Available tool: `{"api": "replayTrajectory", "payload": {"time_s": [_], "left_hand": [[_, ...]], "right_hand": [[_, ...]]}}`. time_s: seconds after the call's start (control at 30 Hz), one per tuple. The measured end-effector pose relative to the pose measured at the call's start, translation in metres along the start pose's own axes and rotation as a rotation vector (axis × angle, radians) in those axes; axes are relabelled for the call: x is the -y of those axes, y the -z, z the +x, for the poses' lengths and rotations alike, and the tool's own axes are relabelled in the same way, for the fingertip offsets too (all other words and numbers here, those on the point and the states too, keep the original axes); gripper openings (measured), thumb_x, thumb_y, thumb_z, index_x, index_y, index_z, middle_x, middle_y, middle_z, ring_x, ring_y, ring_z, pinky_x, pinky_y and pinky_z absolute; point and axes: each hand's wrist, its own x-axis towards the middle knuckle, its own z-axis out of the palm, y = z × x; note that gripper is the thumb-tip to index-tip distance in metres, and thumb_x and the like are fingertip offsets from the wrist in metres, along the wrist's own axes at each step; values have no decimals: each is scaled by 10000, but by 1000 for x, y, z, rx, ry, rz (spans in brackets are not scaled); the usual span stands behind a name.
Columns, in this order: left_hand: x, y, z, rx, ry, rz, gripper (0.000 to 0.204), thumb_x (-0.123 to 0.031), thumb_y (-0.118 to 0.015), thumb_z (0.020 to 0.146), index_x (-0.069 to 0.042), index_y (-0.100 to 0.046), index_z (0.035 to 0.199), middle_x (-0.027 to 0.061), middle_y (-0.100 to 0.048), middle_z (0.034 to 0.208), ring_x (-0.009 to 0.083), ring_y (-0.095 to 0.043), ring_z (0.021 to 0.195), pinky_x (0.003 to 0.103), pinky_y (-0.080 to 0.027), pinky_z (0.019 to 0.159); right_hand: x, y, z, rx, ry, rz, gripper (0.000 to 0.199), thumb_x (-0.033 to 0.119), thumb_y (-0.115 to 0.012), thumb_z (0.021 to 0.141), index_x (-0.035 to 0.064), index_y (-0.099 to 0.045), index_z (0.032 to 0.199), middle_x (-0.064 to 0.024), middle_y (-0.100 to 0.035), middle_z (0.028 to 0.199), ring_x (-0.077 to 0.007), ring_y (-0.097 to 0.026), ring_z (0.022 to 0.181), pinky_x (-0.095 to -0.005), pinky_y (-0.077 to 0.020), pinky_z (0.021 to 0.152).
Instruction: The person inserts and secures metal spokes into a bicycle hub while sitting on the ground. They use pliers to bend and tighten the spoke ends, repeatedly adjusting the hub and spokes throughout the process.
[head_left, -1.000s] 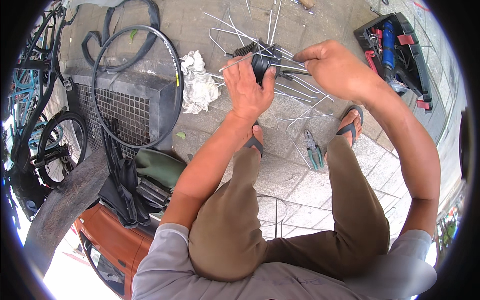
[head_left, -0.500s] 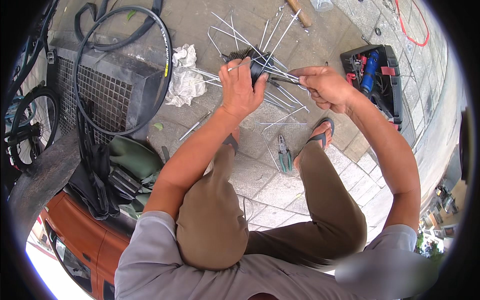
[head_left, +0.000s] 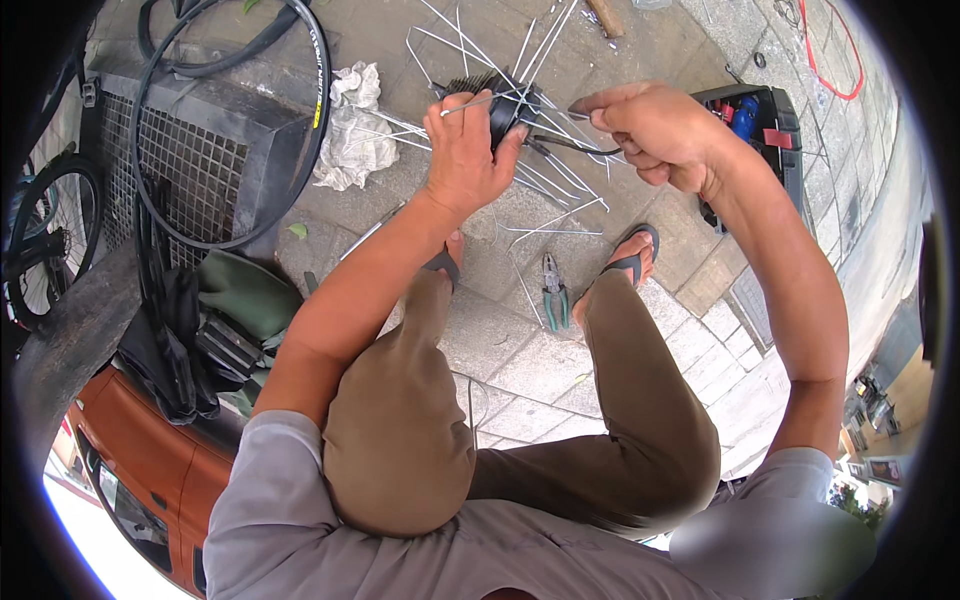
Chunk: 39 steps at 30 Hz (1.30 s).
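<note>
A black wheel hub with a ridged, finned end lies on the paving ahead of me. Thin silver spokes fan out from it in several directions, some crossing over each other. My left hand is wrapped round the hub's near side, and one spoke passes over its fingers. To the right, my right hand is raised with thumb and index finger pinched by the spoke ends. What sits in that pinch is too small to make out. A black cable runs from the hub to just under this hand.
Green-handled pliers lie between my feet. A black tool case stands at right, a crumpled white cloth left of the hub. Further left, a black rim leans on a grated box. A wooden handle lies at the back.
My right hand has lifted up and away from the hub, and the black cable now shows free below it. My left hand stays on the hub. The whole view has shifted slightly.
</note>
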Motion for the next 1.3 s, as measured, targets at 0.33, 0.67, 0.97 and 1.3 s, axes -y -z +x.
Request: {"api": "replayTrajectory", "payload": {"time_s": [0.33,0.67,0.97,1.3], "left_hand": [[-2,2,-7,12,-3,-11,585,-277,-797,902,59,-574,1326,242,-545,1243,404,-493,1110,533,-379,1001],[2,5,-3,6,-1,-5,589,-285,-798,898,59,-582,1324,250,-552,1245,404,-495,1118,537,-385,999],[1,2,-3,25,-9,-17,604,-295,-794,902,47,-563,1343,251,-537,1255,408,-491,1114,537,-388,982],[3,-1,5,29,-46,-23,617,-282,-805,894,54,-562,1351,252,-528,1253,406,-487,1121,528,-384,996]], "right_hand": [[-6,3,5,75,-12,-19,478,138,-539,1054,26,-572,1518,69,-377,685,-66,-295,505,-284,-243,447],[-13,2,12,113,-44,55,446,135,-532,1070,26,-584,1499,64,-338,666,-67,-253,487,-284,-224,455],[-36,12,23,134,-43,146,436,155,-546,1092,51,-585,1513,71,-371,701,-60,-248,502,-263,-205,448],[-56,11,26,138,-35,313,430,179,-568,1091,30,-598,1493,65,-333,679,-67,-259,500,-271,-240,427]]}}
